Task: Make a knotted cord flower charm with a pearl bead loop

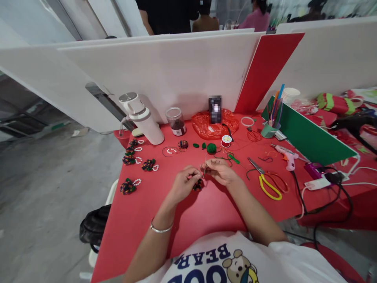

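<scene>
Over the red table [141, 228], my left hand [186, 183] is closed with its fingertips pinched on a dark multicoloured yarn piece [197, 186] that hangs below them. Close beside it on the right, my right hand [217, 170] is closed around a thin, upright needle-like tool [205, 167]. The two hands nearly meet. Beyond them lie a green yarn ball [211, 148], small green leaf pieces [204, 146] and a multicoloured yarn ball [183, 144]. Several finished-looking yarn pieces with white bead loops, one of them a dark cluster [127, 186], lie to the left.
A white thermos [149, 127] and a clear jar [176, 122] stand at the back left. Behind the hands are a red plastic bag [198, 125] and a phone [215, 110]. Yellow-handled scissors [269, 188], a pink glue gun [290, 159] and cables lie right, beside a green board [315, 141].
</scene>
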`<state>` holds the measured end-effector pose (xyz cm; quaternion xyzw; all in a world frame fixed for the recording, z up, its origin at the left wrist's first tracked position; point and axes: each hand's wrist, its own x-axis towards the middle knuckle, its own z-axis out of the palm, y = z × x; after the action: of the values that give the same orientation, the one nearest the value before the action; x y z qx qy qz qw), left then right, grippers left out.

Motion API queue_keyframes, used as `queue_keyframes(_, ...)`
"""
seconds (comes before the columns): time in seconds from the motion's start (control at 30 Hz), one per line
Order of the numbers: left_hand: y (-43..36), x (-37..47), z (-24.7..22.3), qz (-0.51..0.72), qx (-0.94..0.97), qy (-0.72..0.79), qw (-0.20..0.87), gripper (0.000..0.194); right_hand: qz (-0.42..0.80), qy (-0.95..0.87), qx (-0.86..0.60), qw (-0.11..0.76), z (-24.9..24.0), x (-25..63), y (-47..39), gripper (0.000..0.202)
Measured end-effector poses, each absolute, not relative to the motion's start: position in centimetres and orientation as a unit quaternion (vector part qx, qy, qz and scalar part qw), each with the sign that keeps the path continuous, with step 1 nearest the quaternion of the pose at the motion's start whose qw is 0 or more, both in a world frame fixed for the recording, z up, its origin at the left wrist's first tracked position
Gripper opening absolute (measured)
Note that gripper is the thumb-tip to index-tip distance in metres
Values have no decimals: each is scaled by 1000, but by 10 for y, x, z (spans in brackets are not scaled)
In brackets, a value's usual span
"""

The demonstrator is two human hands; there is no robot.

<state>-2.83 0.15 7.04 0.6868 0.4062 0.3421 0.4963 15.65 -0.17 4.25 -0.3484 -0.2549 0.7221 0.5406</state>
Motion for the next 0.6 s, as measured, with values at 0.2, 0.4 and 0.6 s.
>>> queue_keyframes(0.2, 4, -26, 67, 412, 667, 412, 465, 13, 736, -252, -344, 525, 41, 158, -1, 38)
queue_keyframes(0.4, 4, -20, 62, 433, 646, 433, 456, 13, 757, -236, -324, 515, 37, 163, -1, 35)
queue_keyframes(0.6, 1, -21, 64, 446, 599, 435, 503, 11, 763, -226, -309, 521, 37, 164, 0, 30)
